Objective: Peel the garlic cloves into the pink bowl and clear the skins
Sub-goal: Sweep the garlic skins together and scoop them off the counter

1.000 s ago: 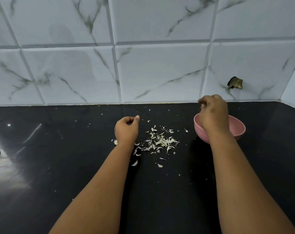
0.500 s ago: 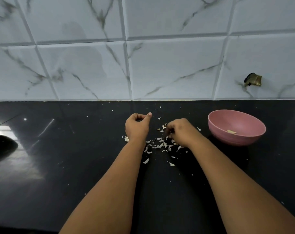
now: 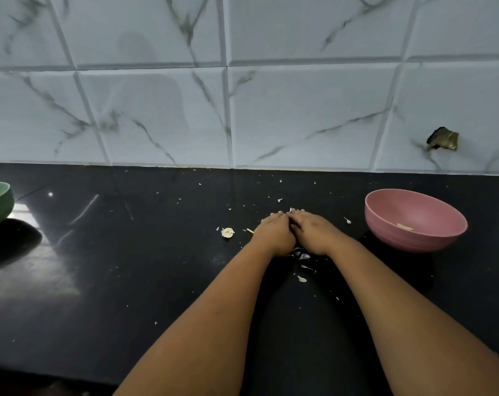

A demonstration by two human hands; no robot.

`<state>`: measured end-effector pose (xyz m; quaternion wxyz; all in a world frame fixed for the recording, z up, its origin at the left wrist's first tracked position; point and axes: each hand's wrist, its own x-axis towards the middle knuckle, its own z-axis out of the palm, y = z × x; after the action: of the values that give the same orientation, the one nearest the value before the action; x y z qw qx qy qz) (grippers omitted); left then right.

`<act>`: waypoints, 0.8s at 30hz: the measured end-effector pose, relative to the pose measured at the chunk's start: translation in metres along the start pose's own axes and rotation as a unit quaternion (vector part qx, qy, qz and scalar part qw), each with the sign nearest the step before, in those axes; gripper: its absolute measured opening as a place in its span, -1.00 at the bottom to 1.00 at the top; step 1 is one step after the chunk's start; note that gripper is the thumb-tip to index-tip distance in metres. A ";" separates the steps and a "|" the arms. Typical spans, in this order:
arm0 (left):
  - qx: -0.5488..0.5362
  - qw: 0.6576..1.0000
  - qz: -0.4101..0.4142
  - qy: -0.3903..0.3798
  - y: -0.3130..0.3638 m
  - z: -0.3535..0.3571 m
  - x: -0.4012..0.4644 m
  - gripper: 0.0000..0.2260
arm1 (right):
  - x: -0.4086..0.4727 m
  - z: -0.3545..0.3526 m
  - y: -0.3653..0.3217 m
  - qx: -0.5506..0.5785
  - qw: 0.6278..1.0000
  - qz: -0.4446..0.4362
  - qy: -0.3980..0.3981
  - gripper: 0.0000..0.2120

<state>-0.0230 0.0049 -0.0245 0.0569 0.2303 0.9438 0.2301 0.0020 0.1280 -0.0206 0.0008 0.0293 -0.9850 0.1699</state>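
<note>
Both hands lie side by side over the heap of skins (image 3: 301,257) on the tabletop (image 3: 128,267), the left hand (image 3: 274,235) and right hand (image 3: 314,232) palm down; whether they pinch anything cannot be told. The pink bowl (image 3: 414,224) sits well to the right. A hurried sweep could scatter the light flakes further, or flick them into that bowl.

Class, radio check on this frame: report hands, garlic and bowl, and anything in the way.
Both hands, left hand and right hand, together over the skins; grip hidden. Pink bowl holds one pale piece. Garlic scrap lies loose left of them. Nothing blocking.
</note>
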 end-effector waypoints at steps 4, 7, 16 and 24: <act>-0.195 0.978 -0.032 0.064 -0.003 -0.003 -0.002 -0.46 | -0.010 -0.012 -0.008 0.024 0.998 -0.032 0.044 -0.71; -0.395 0.903 -0.073 0.154 -0.008 -0.011 0.004 -0.54 | -0.016 -0.024 -0.007 -0.014 0.998 -0.033 0.058 -0.82; -0.643 0.666 -0.152 0.347 -0.031 -0.044 0.000 -0.91 | -0.035 -0.048 0.002 0.076 0.989 -0.014 0.124 -0.91; -0.635 0.660 -0.168 0.364 -0.027 -0.044 -0.005 -0.94 | -0.041 -0.044 -0.003 -0.026 0.994 0.068 -0.087 -0.46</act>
<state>-0.0391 -0.0369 0.0022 -0.1211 -0.1270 0.5361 0.8257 0.0431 0.1422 0.0215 -0.0954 -0.0226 -0.9851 0.1410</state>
